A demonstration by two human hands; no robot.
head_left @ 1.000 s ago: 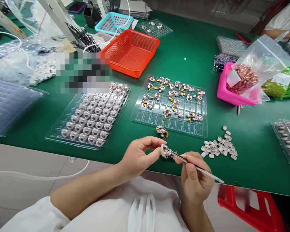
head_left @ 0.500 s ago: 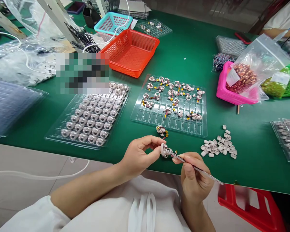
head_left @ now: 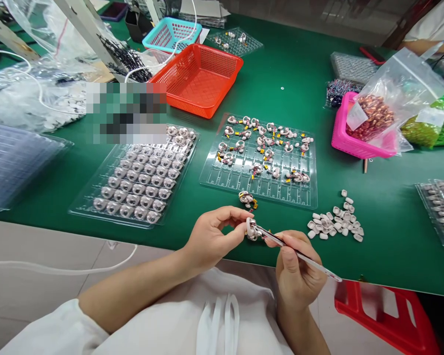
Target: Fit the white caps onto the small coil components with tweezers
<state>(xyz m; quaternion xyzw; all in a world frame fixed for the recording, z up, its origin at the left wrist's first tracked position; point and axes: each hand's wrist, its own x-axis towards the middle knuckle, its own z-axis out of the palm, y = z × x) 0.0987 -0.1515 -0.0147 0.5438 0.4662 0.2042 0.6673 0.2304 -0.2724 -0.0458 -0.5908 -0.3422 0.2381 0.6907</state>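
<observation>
Between thumb and forefinger, my left hand [head_left: 216, 236] pinches a small whitish ring-shaped part [head_left: 250, 229] with tiny wired pieces on it. My right hand [head_left: 299, 268] is closed round metal tweezers [head_left: 299, 255], whose tips touch that part. Just beyond my left fingertips lies a similar wired part [head_left: 247, 199] on the green table. Farther back, a clear plastic tray [head_left: 229, 185] holds several such parts with yellow and red bits. Right of my hands sits a loose pile of small whitish caps [head_left: 336, 224].
At left stands a clear tray of rounded silvery-white pieces [head_left: 133, 187], beside stacked plastic sheets [head_left: 18, 162]. Behind are a red basket [head_left: 196, 81] and a blue basket [head_left: 170, 34]. A pink basket [head_left: 340, 135] with a bag of copper-coloured parts [head_left: 373, 116] is at right. A red stool [head_left: 388, 310] stands below the edge.
The tweezers' tips have shifted slightly on the part, and their two arms now show apart. My left hand keeps its pinch and has hardly moved.
</observation>
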